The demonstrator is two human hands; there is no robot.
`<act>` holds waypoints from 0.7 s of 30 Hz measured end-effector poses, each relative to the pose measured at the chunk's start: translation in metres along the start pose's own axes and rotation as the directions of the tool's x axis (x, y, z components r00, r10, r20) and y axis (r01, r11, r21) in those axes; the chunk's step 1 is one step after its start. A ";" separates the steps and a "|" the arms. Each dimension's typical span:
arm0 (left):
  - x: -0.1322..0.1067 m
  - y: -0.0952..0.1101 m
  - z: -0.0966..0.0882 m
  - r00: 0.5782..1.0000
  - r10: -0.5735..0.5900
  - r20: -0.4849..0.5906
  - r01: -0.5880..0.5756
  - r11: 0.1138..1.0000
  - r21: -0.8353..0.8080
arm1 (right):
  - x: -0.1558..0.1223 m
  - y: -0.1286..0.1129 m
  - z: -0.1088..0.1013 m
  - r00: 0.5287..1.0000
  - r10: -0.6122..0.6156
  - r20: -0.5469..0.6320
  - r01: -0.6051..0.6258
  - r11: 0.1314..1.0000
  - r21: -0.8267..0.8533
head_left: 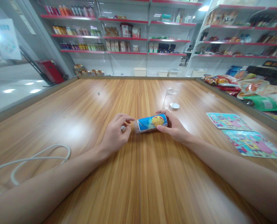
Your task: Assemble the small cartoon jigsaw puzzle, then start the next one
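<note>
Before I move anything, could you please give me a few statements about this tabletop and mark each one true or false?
1. The right hand holds the blue-labelled jar. True.
2. The blue-labelled jar stands upright. False: it is tipped over sideways.
3. A silver lid lies close to the clear container. True.
4. The left hand is wrapped around the blue-labelled jar. False: the left hand is near its left end, with a small silvery object in its fingers.
5. Two colourful sheets lie to the right of the right hand. True.
</note>
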State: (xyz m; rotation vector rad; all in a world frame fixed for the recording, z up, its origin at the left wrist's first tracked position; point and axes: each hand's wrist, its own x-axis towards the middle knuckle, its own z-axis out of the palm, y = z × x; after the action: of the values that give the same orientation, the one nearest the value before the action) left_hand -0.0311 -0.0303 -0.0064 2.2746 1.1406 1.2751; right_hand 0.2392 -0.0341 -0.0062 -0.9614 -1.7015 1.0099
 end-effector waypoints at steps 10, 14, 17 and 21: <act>0.000 0.001 0.001 0.968 0.092 0.231 -0.086 0.996 -0.038 | 0.003 0.000 0.000 0.990 0.039 -0.133 -0.018 0.988 0.154; 0.000 0.002 0.001 0.927 0.157 0.341 -0.168 0.986 0.002 | 0.004 0.008 -0.003 0.988 0.034 -0.150 -0.017 0.993 0.116; 0.000 0.002 0.002 0.923 0.159 0.350 -0.174 0.985 0.012 | 0.004 0.010 -0.004 0.987 0.035 -0.155 -0.016 0.993 0.119; -0.001 0.000 0.002 0.923 0.164 0.348 -0.184 0.983 0.025 | 0.003 0.008 -0.004 0.990 0.041 -0.136 -0.025 0.993 0.118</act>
State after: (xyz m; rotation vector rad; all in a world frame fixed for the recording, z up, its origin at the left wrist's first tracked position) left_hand -0.0297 -0.0303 -0.0083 2.5592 0.8766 0.8546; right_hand 0.2430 -0.0276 -0.0119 -0.9640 -1.5013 1.0279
